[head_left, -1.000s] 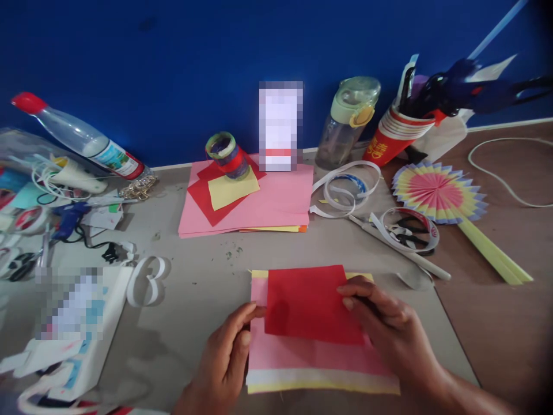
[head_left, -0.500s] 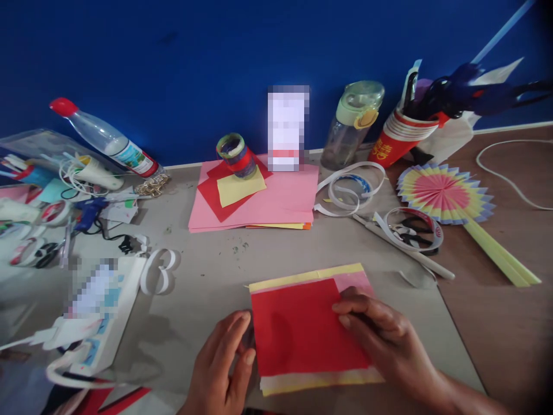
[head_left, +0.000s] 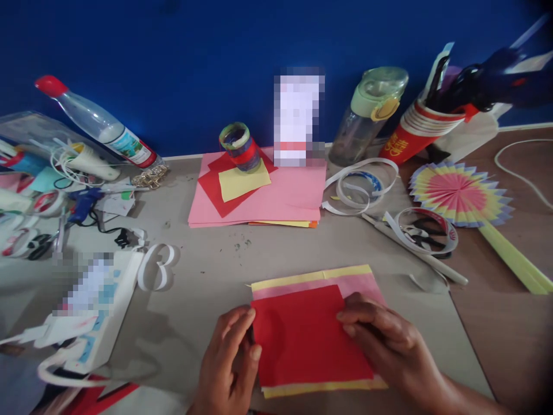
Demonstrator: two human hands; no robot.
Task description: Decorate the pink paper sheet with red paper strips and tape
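Note:
A red sheet of paper lies on a pink sheet, with a yellow sheet under both. The yellow shows along the top and bottom edges. At the red sheet's left edge is my left hand, its curved fingers and thumb apart and their tips touching the edge. My right hand pinches the red sheet's upper right edge between thumb and fingers. Its other fingers are folded in, and the palm hides the lower right side of the papers.
Behind, a tape roll rests on stacked pink paper. A phone, water bottle and red cup stand along the blue wall. A paper fan and tweezers lie right; a power strip lies left.
The red sheet has slid slightly toward me, showing more pink above it and less below. My left hand has come against its left edge; my right hand keeps its pinch. The view shifted a little.

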